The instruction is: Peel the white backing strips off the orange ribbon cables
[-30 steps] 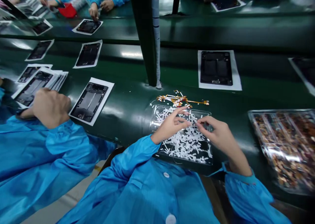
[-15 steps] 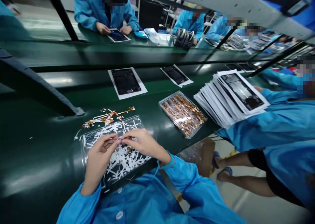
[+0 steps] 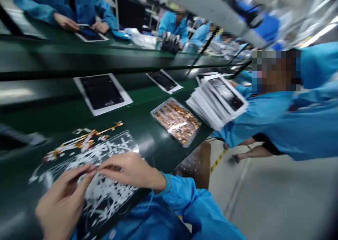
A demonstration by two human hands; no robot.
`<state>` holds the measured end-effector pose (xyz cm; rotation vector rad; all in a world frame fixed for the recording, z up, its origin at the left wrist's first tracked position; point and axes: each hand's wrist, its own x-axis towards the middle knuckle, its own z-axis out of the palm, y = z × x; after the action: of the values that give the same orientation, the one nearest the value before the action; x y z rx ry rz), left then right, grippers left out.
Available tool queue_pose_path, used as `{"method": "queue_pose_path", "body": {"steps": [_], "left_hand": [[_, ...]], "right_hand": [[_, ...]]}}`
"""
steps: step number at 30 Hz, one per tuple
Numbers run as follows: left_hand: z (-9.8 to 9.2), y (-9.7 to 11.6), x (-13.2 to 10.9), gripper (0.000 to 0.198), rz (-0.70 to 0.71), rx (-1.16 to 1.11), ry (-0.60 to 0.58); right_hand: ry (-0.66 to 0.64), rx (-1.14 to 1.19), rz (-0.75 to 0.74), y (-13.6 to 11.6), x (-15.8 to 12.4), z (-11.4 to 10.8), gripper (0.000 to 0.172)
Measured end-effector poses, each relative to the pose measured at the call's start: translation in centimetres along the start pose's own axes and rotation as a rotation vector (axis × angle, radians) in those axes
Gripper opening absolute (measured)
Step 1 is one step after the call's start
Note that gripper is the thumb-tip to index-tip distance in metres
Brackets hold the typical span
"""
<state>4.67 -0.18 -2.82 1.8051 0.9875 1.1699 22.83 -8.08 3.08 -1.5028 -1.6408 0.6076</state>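
Observation:
My left hand (image 3: 64,197) and my right hand (image 3: 129,171) meet fingertip to fingertip, both pinched. Whatever lies between their fingertips is too small and blurred to make out. Below them lies a clear plastic tray (image 3: 133,144) strewn with thin white strips (image 3: 108,196). Just beyond the tray, a loose heap of orange and white flex cables (image 3: 84,139) rests on the green work surface (image 3: 144,122). Farther right sits a clear box of copper-coloured flex parts (image 3: 176,122).
Two dark panels on white sheets, a nearer one (image 3: 101,92) and a farther one (image 3: 162,80), lie along the line. A co-worker in blue (image 3: 277,117) stands at the right beside a stack of such sheets (image 3: 208,108). Another person (image 3: 76,14) handles a dark-screened panel (image 3: 91,33) across from me.
My view has swung to the right, so the bench things appear farther left. My fingertips stay together over the tray. The co-worker at the right appears more upright.

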Motion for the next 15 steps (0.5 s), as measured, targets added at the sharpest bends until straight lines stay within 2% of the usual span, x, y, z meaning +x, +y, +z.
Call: {"method": "queue_pose_path", "body": {"steps": [2, 4, 5, 8, 15], "left_hand": [[0.0, 2.6, -0.3, 0.014, 0.089, 0.057, 0.107], [0.6, 4.2, -0.5, 0.005, 0.192, 0.085, 0.124], [0.9, 4.4, -0.5, 0.005, 0.191, 0.075, 0.104], [1.3, 3.8, -0.7, 0.005, 0.154, 0.034, 0.152], [0.8, 3.9, -1.6, 0.009, 0.119, 0.062, 0.126]], "right_hand": [[0.086, 0.087, 0.070, -1.1, -0.2, 0.2, 0.017], [0.126, 0.185, 0.133, -1.6, -0.5, 0.5, 0.016], [0.120, 0.236, 0.156, -1.5, -0.6, 0.6, 0.015], [0.074, 0.333, 0.206, -0.5, -0.8, 1.0, 0.014], [0.050, 0.116, 0.224, -0.1, -1.3, 2.0, 0.013]]}}
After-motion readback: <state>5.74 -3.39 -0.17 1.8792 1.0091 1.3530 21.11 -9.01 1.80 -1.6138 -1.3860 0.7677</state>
